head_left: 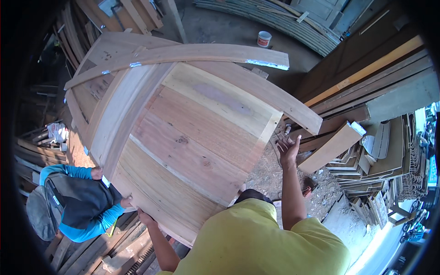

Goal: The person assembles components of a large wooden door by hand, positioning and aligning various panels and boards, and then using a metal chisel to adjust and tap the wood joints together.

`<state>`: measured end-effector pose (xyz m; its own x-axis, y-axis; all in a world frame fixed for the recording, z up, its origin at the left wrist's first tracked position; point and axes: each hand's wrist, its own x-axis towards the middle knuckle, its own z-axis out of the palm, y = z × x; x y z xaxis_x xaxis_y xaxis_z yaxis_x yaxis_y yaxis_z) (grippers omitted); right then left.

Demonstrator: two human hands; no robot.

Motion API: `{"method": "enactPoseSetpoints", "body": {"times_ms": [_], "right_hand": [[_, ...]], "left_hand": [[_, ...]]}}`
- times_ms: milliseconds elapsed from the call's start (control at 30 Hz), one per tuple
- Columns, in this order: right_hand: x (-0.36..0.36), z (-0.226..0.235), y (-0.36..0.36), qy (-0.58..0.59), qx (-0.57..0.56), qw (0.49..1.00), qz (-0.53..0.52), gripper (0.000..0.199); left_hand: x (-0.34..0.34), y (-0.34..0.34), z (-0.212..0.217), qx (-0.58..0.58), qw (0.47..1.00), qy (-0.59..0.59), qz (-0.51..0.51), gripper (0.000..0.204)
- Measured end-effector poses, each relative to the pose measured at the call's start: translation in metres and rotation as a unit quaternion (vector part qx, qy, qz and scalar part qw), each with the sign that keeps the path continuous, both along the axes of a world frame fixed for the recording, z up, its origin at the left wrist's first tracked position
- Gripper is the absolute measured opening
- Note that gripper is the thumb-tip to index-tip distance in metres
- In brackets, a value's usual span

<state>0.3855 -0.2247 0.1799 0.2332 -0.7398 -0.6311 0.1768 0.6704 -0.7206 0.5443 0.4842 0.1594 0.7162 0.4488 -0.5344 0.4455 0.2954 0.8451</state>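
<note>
A broad wooden panel [192,133] of several joined planks, pale and reddish brown, lies in front of me. My left hand [146,218] grips its near left edge, with part of the fingers hidden. Off the panel's right end, my right hand [288,150] is raised with its fingers spread, holding nothing. A long curved board [183,52] rests across the far part, and bluish-white patches mark its edge. At the left, a co-worker in blue sleeves [87,229] has a hand [127,201] on the panel's edge, close to my left hand.
Stacked boards [366,165] stand at the right, beside long dark planks [357,87]. A white bucket [264,39] is on the floor beyond the panel. Loose timber [123,256] lies below the panel at lower left. Corrugated sheets [270,20] lie at the back.
</note>
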Motion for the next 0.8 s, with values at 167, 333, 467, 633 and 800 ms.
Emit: {"method": "enactPoseSetpoints", "body": {"times_ms": [167, 333, 467, 633, 800], "right_hand": [[0.102, -0.009, -0.006, 0.025, -0.151, 0.988, 0.034, 0.105], [0.076, -0.013, -0.010, -0.116, -0.053, 0.986, 0.110, 0.106], [0.023, -0.024, -0.004, -0.007, -0.023, 0.999, 0.046, 0.119], [0.027, -0.025, 0.017, -0.017, 0.018, 1.000, 0.003, 0.112], [0.106, 0.004, 0.044, -0.073, -0.145, 0.979, 0.122, 0.090]], "left_hand": [[0.017, -0.015, 0.005, 0.020, 1.000, 0.014, -0.016, 0.054], [0.012, -0.016, 0.009, 0.057, 0.997, 0.050, -0.020, 0.055], [0.008, 0.012, -0.010, 0.097, 0.995, 0.000, 0.012, 0.053], [0.008, 0.037, -0.040, 0.110, 0.994, 0.002, 0.017, 0.051], [0.013, 0.041, -0.051, 0.152, 0.988, 0.016, 0.022, 0.053]]}}
